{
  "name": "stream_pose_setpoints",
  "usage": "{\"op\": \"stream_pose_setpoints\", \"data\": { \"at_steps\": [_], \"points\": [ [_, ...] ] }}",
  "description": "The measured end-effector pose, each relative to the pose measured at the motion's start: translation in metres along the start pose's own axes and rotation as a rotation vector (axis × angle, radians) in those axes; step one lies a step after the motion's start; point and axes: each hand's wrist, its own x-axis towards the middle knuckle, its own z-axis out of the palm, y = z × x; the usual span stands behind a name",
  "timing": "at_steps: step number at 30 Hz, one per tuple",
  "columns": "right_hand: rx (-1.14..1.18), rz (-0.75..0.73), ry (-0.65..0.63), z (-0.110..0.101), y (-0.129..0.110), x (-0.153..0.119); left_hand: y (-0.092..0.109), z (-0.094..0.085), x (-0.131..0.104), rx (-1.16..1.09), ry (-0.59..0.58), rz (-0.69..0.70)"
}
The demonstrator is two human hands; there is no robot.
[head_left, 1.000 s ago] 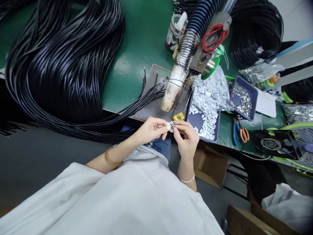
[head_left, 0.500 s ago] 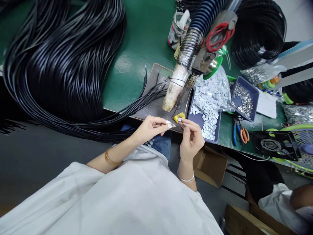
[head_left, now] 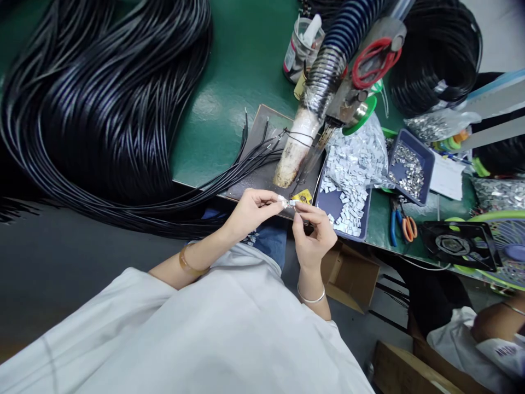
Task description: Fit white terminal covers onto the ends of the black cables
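My left hand [head_left: 257, 210] is pinched closed at the bench's front edge, on a small metal part mostly covered by its fingertips. Close against it, my right hand [head_left: 314, 232] pinches a small white piece [head_left: 292, 203], and the two parts meet between the fingertips. A yellow piece [head_left: 302, 196] lies just behind the right fingers on the dark board [head_left: 241, 189]. Right of it stands a blue tray [head_left: 361, 234] of small white pieces [head_left: 349, 210]. Above the board hang a white-tipped hose [head_left: 293, 156] and a metal tool.
Black cables [head_left: 110, 109] cover the left of the green bench [head_left: 229, 71]. To the right are a tray of metal parts [head_left: 429, 164], pliers [head_left: 394, 221] and a black fan [head_left: 459, 243]. A cardboard box [head_left: 353, 276] sits below; another person's arm [head_left: 498, 320] shows at lower right.
My right hand has moved left, bringing the white piece up to the part in my left hand. At lower right, the other person's arm has shifted.
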Motion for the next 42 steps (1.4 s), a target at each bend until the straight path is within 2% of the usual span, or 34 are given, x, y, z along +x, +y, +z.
{"op": "stream_pose_setpoints", "data": {
  "at_steps": [3, 7, 19, 30, 37, 42],
  "points": [
    [-0.097, -0.107, -0.012, 0.000, 0.000, 0.001, -0.001, 0.001, 0.002, 0.020, 0.012, 0.010],
    [-0.154, -0.163, -0.006, 0.002, 0.003, 0.001, 0.001, 0.005, 0.004, 0.045, 0.063, 0.028],
    [-0.110, -0.049, -0.005, 0.008, 0.000, 0.009, 0.004, 0.012, 0.005, 0.079, 0.136, 0.074],
    [-0.101, -0.040, -0.013, 0.007, 0.002, 0.010, 0.002, 0.009, 0.006, 0.178, 0.140, 0.068],
    [-0.107, -0.037, 0.011, 0.007, -0.005, 0.015, 0.008, 0.015, 0.004, 0.139, 0.172, 0.110],
    [-0.092, -0.053, 0.005, 0.006, -0.002, 0.011, 0.003, 0.009, 0.005, 0.193, 0.124, 0.074]
  ]
}}
